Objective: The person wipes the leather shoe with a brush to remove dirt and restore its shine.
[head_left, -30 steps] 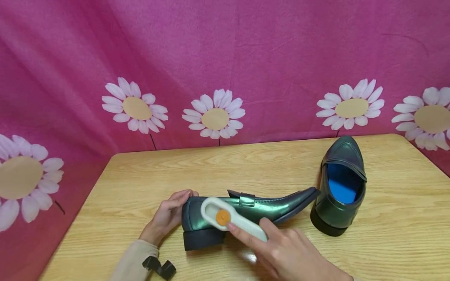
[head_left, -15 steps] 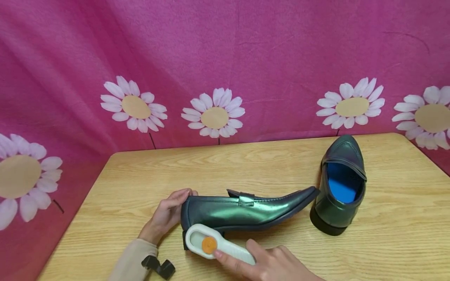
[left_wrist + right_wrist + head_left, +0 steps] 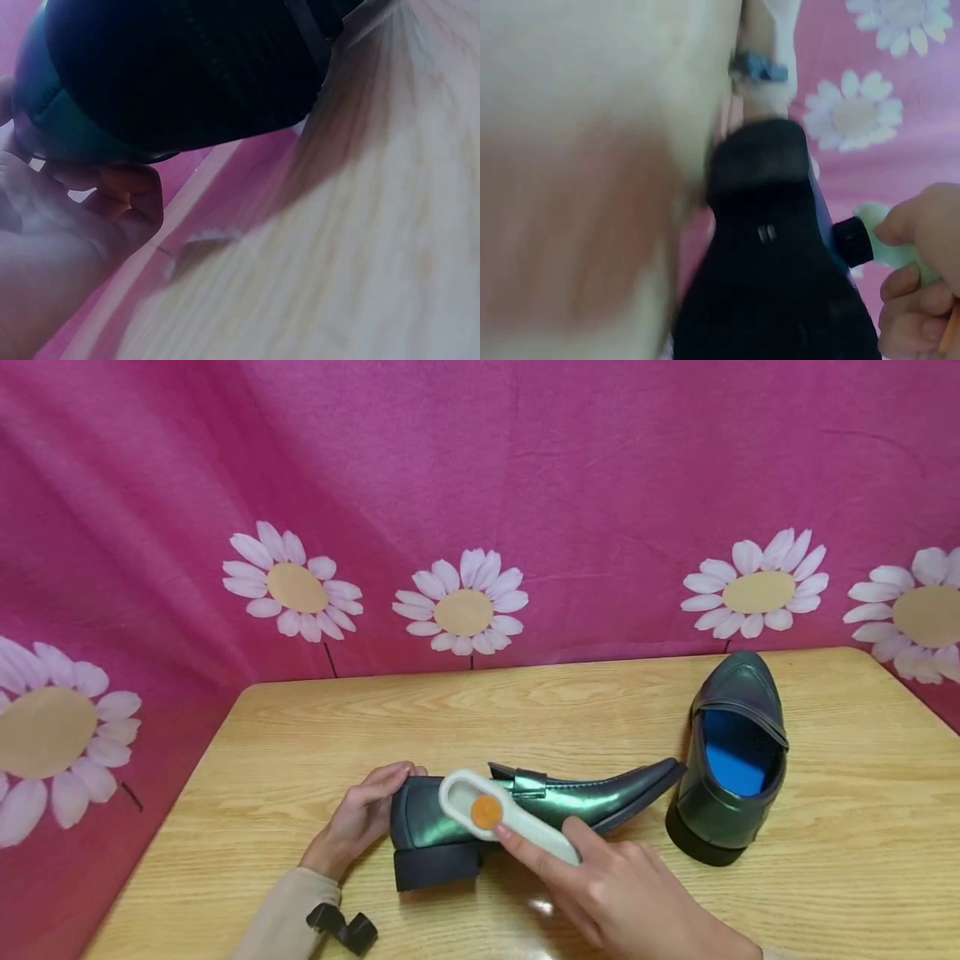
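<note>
A shiny dark green loafer lies lengthwise in the head view, heel to the left and toe pointing right, lifted off the table. My left hand grips it at the back of the heel, with curled fingers against the heel in the left wrist view. My right hand holds a pale brush with an orange button, index fingertip at the button. In the right wrist view the brush's black end is against the side of the shoe, whose dark sole faces that camera.
A matching loafer with a blue insole stands upright at the right of the wooden table, close to the held toe. Behind the table hangs a pink cloth printed with daisies. A black strap piece sits at my left sleeve.
The brush in my right hand went down to the heel block half a second ago and is now back up on the shoe's side. My left hand and the shoe have hardly moved.
</note>
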Action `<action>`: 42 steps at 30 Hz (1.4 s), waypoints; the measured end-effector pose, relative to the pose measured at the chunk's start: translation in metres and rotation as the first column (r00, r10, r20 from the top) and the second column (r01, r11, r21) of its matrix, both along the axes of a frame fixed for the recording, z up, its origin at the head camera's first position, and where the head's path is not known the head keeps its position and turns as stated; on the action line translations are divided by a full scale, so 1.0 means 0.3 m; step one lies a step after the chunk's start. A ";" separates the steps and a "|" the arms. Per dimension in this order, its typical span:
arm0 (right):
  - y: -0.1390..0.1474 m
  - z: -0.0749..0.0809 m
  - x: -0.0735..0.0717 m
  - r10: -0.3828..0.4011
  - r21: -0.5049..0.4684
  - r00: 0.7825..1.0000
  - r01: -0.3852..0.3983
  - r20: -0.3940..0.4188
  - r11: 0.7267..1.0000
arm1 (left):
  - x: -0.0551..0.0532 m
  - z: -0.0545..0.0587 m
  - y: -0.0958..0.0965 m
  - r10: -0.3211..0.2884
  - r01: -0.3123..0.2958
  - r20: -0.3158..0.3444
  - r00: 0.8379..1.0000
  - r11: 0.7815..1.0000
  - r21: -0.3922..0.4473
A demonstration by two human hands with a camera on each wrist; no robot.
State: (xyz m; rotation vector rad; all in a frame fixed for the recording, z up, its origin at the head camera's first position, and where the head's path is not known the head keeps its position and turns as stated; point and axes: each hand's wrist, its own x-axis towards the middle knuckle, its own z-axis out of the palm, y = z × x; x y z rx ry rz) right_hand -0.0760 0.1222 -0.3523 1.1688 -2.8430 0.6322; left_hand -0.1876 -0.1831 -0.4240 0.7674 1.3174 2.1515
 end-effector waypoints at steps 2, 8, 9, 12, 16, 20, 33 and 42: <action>-0.015 -0.019 0.015 0.064 -0.010 0.998 -0.064 -0.012 0.998 | -0.001 0.000 0.000 -0.001 0.001 -0.010 1.000 1.000 -0.016; -0.036 -0.038 0.035 0.099 0.007 0.995 -0.098 -0.031 0.995 | -0.004 0.006 0.003 0.007 -0.008 -0.017 1.000 1.000 -0.030; -0.031 -0.031 0.031 0.082 0.003 0.997 -0.082 -0.013 0.997 | -0.005 0.004 0.003 0.008 -0.008 -0.015 1.000 1.000 -0.024; -0.012 -0.010 0.017 0.021 0.022 1.000 -0.021 -0.010 1.000 | -0.004 0.000 0.000 0.010 -0.010 -0.008 1.000 1.000 -0.013; 0.005 0.010 0.003 -0.049 0.035 0.998 0.050 -0.039 0.998 | -0.004 -0.002 -0.005 0.003 -0.003 -0.007 1.000 1.000 -0.014; -0.005 0.002 0.014 0.001 0.019 1.000 -0.001 -0.010 1.000 | -0.002 -0.003 -0.011 -0.013 0.013 -0.013 1.000 1.000 -0.017; 0.006 0.011 0.013 -0.011 0.044 1.000 0.012 -0.008 0.999 | -0.003 -0.005 -0.003 0.015 -0.016 -0.012 1.000 0.998 -0.058; 0.005 0.002 0.023 0.036 0.034 0.999 -0.036 0.001 0.999 | -0.001 -0.001 0.000 0.014 -0.018 -0.047 0.999 0.996 -0.083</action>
